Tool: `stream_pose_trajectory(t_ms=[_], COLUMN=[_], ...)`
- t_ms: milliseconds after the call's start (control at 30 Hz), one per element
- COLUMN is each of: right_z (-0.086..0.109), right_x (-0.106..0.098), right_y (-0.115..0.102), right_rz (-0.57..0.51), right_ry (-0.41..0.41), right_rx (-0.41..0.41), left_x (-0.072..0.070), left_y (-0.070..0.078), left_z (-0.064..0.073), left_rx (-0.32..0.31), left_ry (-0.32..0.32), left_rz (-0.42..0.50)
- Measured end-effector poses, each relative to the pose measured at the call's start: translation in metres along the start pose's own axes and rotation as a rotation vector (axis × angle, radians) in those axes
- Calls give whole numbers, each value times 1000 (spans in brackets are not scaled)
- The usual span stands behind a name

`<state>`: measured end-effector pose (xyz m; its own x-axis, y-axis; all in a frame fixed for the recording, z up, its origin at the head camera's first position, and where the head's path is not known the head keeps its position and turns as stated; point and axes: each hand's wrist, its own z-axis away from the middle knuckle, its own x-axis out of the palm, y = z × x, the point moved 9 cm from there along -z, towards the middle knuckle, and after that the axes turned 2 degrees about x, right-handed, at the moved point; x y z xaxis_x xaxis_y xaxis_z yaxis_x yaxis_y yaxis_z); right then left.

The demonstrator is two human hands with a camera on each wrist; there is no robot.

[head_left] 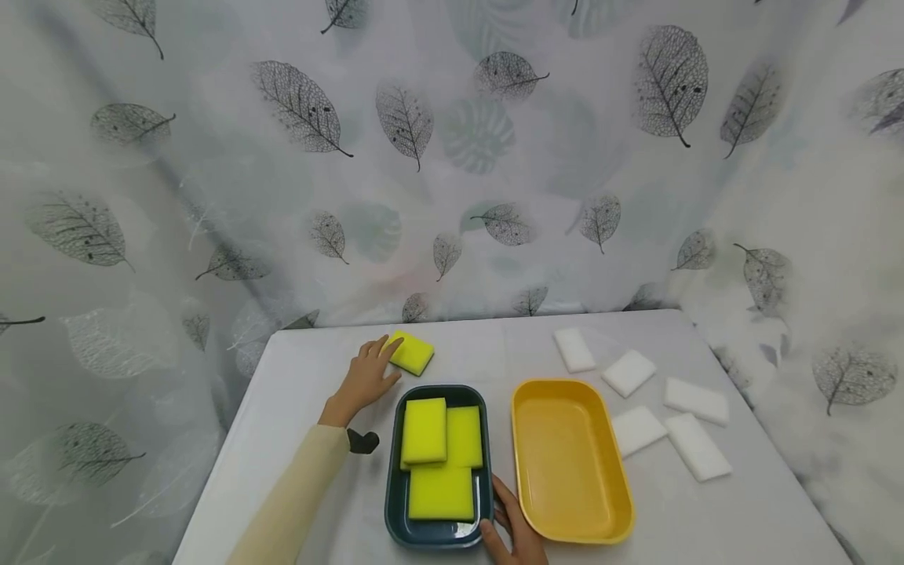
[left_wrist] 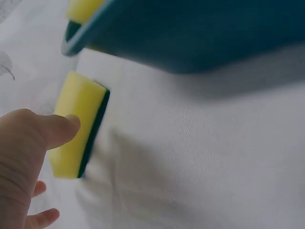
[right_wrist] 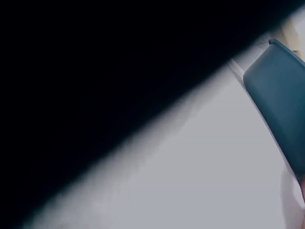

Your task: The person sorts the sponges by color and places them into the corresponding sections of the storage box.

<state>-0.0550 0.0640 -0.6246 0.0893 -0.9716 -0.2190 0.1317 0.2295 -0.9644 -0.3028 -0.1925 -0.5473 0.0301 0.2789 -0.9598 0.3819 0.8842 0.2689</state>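
My left hand (head_left: 366, 375) reaches to a yellow sponge (head_left: 412, 353) at the far edge of the table, fingers spread over its left side. In the left wrist view the thumb overlaps the sponge's yellow face (left_wrist: 71, 152), and its dark green backing shows; firm contact cannot be told. Nearer stands a dark blue tray (head_left: 392, 502) with several yellow sponges (head_left: 441, 494) inside, some overlapping. My right hand (head_left: 519, 530) holds this tray at its near right corner, thumb at the rim and fingers along the outer side. Black covers much of the right wrist view.
A yellow tray (head_left: 572, 463) stands right of the blue one, with bare bottom. Beyond it several white sponge blocks (head_left: 699, 447) lie scattered on the white table (head_left: 763, 510). A leaf-printed curtain (head_left: 438, 196) hangs behind and at both sides.
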Motion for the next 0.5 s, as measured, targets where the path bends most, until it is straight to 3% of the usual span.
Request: stream_pose_trajectory(t_ms=[167, 367, 500], right_z=[-4, -2, 1], right_x=[-3, -1, 1], right_y=[0, 2, 1], right_rz=[60, 31, 2], right_ry=[8, -22, -34], right_rx=[12, 23, 23], left_x=[7, 18, 24], left_y=[-8, -5, -3], left_z=[-14, -20, -22], left_rx=[-14, 21, 33], left_ry=[-61, -127, -136], left_rz=[11, -1, -28])
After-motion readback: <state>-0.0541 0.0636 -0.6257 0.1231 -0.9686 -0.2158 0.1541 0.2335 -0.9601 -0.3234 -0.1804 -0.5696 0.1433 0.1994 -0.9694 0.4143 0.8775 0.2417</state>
